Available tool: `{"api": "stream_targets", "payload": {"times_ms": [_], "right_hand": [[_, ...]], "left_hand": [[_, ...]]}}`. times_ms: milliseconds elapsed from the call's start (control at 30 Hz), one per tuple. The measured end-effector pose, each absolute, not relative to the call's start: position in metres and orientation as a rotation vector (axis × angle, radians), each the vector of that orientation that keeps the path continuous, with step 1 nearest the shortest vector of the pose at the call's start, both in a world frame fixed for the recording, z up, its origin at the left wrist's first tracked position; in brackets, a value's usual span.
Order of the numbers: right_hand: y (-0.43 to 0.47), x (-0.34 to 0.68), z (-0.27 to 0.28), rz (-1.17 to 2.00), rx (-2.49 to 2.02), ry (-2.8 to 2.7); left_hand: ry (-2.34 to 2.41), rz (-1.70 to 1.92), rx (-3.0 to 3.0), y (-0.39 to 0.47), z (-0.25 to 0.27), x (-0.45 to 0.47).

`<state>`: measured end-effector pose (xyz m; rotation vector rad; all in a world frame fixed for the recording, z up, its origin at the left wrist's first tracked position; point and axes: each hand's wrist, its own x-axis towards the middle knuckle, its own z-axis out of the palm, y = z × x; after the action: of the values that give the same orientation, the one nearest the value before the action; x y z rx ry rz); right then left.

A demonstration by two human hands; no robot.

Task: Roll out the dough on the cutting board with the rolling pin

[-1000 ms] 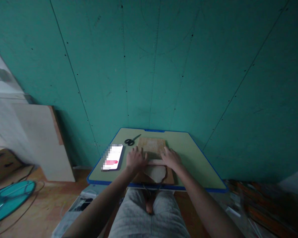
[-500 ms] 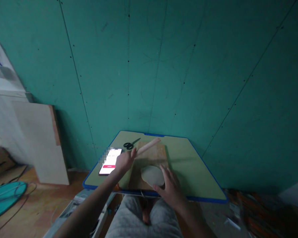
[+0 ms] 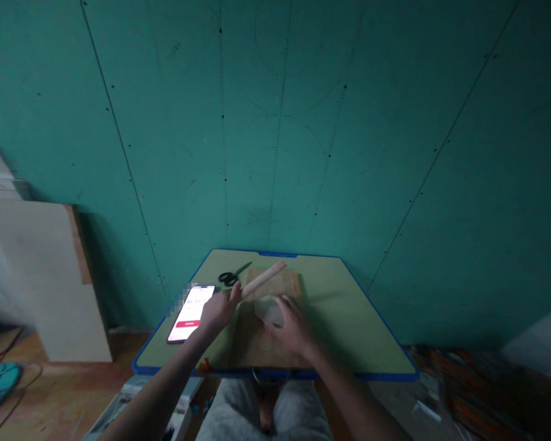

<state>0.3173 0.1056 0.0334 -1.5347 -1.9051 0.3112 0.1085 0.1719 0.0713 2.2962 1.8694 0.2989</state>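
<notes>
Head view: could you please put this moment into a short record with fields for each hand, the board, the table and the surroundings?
left hand: holds a wooden rolling pin by one end, raised and tilted
right hand: fingers on a pale flat piece of dough
board: wooden board under the dough
table: green table with blue rim; lit phone and black scissors at left
surroundings: teal wall

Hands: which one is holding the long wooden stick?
The left hand grips the rolling pin, tilted up; the right hand is on the pale dough instead.
</notes>
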Motion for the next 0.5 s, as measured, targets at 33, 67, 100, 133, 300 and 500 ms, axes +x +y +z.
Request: {"api": "stream_targets", "payload": {"times_ms": [33,67,100,133,300,500], "right_hand": [[0.113,0.32,0.035,0.297,-1.511,-1.846],[0.118,0.325,0.037,0.288,-1.488,-1.782],[0.123,0.331,0.039,0.28,-1.476,-1.698],[0.126,0.339,0.042,0.274,-1.47,-1.605],[0.131,0.369,0.066,0.222,-1.539,-1.383],[0.147,0.347,0.088,0.122,-1.7,-1.718]], "left_hand": [[1.864,0.288,2.302,0.172,0.071,0.107],[1.867,0.283,2.29,0.173,0.072,0.106],[1.882,0.278,2.27,0.172,0.073,0.104],[1.898,0.267,2.263,0.172,0.075,0.102],[1.917,0.157,2.325,0.169,0.084,0.112],[1.832,0.154,2.496,0.172,0.082,0.151]]}}
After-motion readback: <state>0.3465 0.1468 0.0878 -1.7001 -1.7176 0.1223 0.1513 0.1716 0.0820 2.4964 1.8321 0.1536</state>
